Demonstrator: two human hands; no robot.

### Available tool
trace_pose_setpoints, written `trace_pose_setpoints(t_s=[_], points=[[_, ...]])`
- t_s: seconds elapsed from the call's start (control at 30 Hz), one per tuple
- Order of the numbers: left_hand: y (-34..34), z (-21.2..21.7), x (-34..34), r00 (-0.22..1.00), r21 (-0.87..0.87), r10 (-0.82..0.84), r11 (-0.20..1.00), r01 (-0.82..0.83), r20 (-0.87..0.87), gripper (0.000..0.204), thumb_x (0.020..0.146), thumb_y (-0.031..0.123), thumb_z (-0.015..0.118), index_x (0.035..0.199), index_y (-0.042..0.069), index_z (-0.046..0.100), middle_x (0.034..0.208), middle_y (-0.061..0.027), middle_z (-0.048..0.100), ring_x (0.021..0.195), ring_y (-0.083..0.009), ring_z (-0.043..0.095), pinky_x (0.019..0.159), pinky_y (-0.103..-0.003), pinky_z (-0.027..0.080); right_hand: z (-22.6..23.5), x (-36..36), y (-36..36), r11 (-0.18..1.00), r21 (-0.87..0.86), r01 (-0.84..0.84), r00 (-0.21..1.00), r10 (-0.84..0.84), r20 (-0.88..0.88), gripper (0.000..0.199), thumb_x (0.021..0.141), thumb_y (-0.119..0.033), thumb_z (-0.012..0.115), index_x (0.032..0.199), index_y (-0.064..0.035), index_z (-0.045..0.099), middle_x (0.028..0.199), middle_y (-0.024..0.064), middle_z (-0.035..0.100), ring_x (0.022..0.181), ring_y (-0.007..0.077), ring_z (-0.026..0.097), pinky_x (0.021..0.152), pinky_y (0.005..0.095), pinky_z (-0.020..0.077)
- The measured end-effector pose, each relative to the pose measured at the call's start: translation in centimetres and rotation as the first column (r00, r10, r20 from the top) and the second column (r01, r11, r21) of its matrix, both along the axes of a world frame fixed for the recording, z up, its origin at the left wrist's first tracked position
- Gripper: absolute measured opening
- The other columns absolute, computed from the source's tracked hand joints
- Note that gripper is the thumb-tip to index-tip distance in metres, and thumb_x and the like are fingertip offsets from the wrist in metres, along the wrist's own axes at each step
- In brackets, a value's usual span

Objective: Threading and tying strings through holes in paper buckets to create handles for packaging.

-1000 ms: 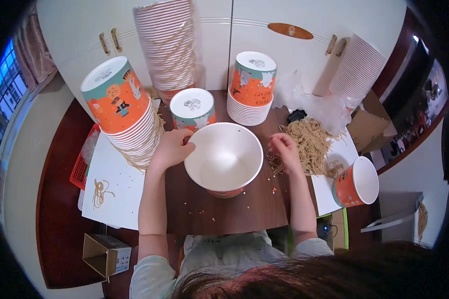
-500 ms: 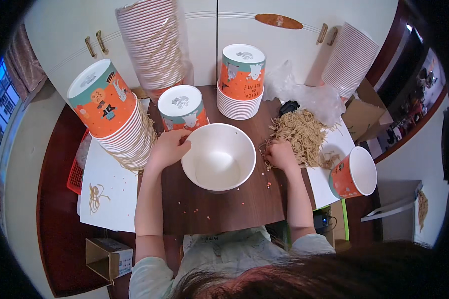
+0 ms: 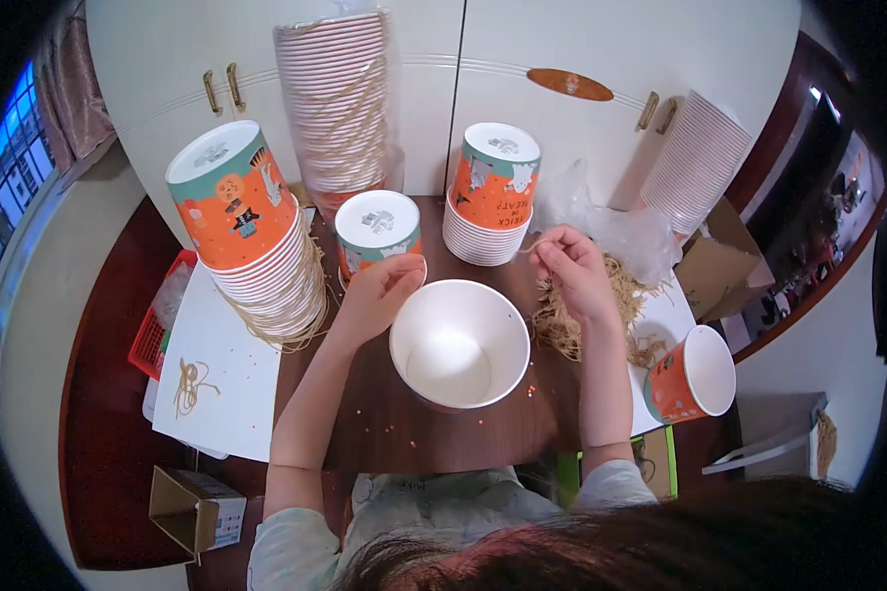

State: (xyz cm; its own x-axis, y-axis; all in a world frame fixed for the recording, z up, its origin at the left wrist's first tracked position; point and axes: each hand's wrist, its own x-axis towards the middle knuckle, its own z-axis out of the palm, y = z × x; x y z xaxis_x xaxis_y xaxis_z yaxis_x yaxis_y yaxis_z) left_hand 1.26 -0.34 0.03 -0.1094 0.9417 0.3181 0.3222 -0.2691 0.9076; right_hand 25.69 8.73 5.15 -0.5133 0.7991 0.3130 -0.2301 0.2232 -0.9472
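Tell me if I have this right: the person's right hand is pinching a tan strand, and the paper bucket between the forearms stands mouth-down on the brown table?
Not quite: the head view shows the paper bucket between the forearms standing mouth-up, its white inside visible. The right hand is pinching a tan strand, and the bucket is on the brown table.

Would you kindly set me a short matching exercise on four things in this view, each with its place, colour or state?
Things:
1. Right hand
2. Middle open bucket
3. Mesh basket
4. Tall bucket stack

Descriptions:
A. Red, at the left of the view
B. Wrapped in clear plastic
C. Fingers pinching a thin strand
D. On the brown tabletop, close to the person

Pairs: 1-C, 2-D, 3-A, 4-B
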Motion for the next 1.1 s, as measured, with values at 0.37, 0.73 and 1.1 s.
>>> trace_pose_setpoints(t_s=[0.37,0.73,1.1], points=[[-1.7,1.2,2.0,0.878,0.054,-0.386,0.92,0.387,0.283,0.033,0.092,0.023,0.037,0.11,0.002,0.055,0.102,-0.0023,0.058,0.081,-0.0067,0.047,0.062,-0.02,0.038,2.1,-5.8,-2.7,0.92,-0.002,-0.392,0.903,0.385,0.191,0.007,0.084,-0.009,0.053,0.086,-0.0021,0.055,0.073,-0.0029,0.053,0.066,0.0021,0.047,0.059,0.017,0.0391],[-2.5,2.5,0.9,0.904,-0.215,-0.297,0.903,0.371,0.308,0.019,0.083,0.019,0.057,0.082,0.0,0.063,0.072,-0.0019,0.061,0.06,-0.0042,0.048,0.056,-0.018,0.038,0.5,-5.1,-0.8,0.963,0.009,-0.268,0.9,0.247,0.358,0.008,0.082,-0.007,0.054,0.089,-0.0043,0.052,0.081,-0.0007,0.056,0.063,0.0031,0.048,0.053,0.0176,0.0382],[-4.2,4.1,-0.1,0.941,-0.171,-0.158,0.979,0.109,-0.3,0.017,0.067,0.016,0.07,0.067,0.002,0.061,0.056,-0.0032,0.056,0.051,-0.0071,0.051,0.049,-0.023,0.04,-1.1,-6.9,-2.3,0.742,-0.221,-0.633,0.59,0.647,0.483,0.028,0.083,-0.018,0.057,0.106,-0.0038,0.049,0.082,0.0015,0.057,0.063,0.0058,0.049,0.055,0.0205,0.0401]])
